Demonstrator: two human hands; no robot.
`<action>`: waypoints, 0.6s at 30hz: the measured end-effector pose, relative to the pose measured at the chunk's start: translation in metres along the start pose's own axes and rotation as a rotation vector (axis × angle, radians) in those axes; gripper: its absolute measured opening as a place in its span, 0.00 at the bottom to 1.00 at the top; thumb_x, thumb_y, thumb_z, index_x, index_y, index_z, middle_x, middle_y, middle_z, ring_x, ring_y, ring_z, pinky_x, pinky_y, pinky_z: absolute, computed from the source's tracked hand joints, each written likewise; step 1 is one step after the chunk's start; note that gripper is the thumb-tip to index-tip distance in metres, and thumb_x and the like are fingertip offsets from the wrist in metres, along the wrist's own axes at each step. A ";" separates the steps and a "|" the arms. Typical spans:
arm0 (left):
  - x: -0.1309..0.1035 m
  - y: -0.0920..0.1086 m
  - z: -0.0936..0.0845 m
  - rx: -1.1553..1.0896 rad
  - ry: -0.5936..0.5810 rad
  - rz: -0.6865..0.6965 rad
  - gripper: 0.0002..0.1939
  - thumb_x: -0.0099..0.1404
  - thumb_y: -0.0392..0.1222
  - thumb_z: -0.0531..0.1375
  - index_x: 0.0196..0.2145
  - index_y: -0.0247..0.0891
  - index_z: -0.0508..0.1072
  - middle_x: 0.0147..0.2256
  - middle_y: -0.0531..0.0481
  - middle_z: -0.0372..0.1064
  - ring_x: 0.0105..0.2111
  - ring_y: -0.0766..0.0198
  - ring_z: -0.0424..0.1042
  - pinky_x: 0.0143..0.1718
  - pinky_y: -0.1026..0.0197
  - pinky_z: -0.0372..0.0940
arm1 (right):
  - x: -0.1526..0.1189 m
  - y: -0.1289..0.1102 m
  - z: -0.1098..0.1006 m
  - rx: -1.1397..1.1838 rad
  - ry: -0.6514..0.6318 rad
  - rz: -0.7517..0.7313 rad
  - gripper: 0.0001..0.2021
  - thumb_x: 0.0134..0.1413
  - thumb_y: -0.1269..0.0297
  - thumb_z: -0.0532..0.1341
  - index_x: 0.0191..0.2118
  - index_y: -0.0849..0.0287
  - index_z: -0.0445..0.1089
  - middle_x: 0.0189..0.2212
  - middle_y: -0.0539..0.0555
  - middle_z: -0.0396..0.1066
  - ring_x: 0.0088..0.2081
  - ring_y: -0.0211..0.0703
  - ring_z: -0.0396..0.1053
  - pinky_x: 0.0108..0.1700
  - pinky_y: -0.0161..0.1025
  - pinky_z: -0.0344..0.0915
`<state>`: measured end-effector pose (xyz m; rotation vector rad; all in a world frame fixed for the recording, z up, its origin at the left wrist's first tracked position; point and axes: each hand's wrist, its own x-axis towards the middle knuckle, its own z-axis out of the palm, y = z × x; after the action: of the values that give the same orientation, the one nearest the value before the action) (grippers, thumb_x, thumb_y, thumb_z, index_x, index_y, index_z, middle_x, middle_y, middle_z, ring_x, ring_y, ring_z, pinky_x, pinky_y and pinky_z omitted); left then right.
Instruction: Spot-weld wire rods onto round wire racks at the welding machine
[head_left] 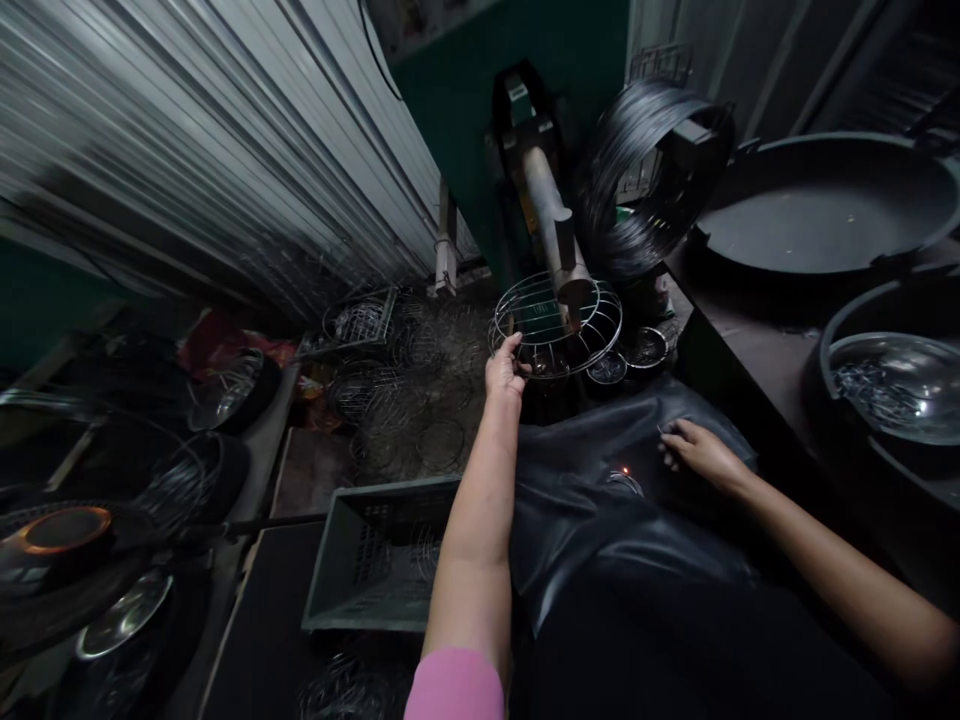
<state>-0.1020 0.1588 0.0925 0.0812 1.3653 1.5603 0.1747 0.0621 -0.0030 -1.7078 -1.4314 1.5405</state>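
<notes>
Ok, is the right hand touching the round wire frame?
No, only the left hand holds the wire frame; the right hand is over the dark lap covering.

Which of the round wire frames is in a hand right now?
The round silver metal wire frame gripped at its near rim by the left hand; the other round wire frames lie heaped in the dim area to its left.

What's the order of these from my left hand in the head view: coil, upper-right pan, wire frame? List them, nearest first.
1. Wire frame: in the left hand, which grips its near left rim.
2. Coil: beyond the hand, to its right.
3. Upper-right pan: farther right, past the coil.
</notes>
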 end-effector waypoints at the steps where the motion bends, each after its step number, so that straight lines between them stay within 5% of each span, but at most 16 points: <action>1: -0.001 -0.001 0.001 -0.012 0.006 0.010 0.21 0.41 0.38 0.69 0.20 0.36 0.56 0.16 0.64 0.46 0.13 0.79 0.47 0.13 0.71 0.45 | 0.000 -0.004 -0.007 0.104 0.046 -0.028 0.08 0.50 0.59 0.57 0.29 0.58 0.62 0.20 0.49 0.67 0.19 0.36 0.66 0.21 0.33 0.63; 5: -0.004 -0.003 0.005 -0.050 -0.001 0.066 0.20 0.40 0.36 0.68 0.22 0.37 0.57 0.17 0.63 0.49 0.13 0.79 0.49 0.12 0.71 0.41 | 0.002 -0.057 -0.011 0.384 0.184 -0.338 0.14 0.49 0.52 0.59 0.35 0.57 0.63 0.28 0.51 0.70 0.25 0.36 0.68 0.27 0.34 0.66; 10: -0.008 -0.005 0.004 -0.077 0.006 0.148 0.22 0.39 0.37 0.68 0.26 0.37 0.57 0.20 0.62 0.54 0.13 0.80 0.49 0.13 0.72 0.42 | 0.017 -0.136 0.030 0.344 0.098 -0.639 0.11 0.53 0.54 0.55 0.36 0.56 0.62 0.31 0.52 0.72 0.29 0.38 0.71 0.32 0.37 0.68; 14: -0.013 -0.006 0.003 -0.098 0.017 0.204 0.22 0.40 0.35 0.66 0.31 0.37 0.60 0.23 0.59 0.59 0.15 0.77 0.55 0.13 0.72 0.43 | 0.039 -0.150 0.052 0.059 0.119 -0.631 0.08 0.52 0.59 0.54 0.32 0.57 0.65 0.22 0.50 0.71 0.24 0.40 0.69 0.28 0.36 0.65; 18: -0.018 -0.010 0.004 -0.112 0.026 0.273 0.25 0.41 0.35 0.66 0.37 0.39 0.60 0.25 0.59 0.59 0.16 0.76 0.56 0.13 0.73 0.45 | 0.047 -0.145 0.051 -0.102 0.203 -0.632 0.07 0.50 0.61 0.54 0.31 0.56 0.67 0.20 0.50 0.70 0.24 0.41 0.69 0.29 0.36 0.63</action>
<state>-0.0841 0.1476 0.0956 0.1858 1.3256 1.8674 0.0637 0.1419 0.0819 -1.2358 -1.7354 0.9397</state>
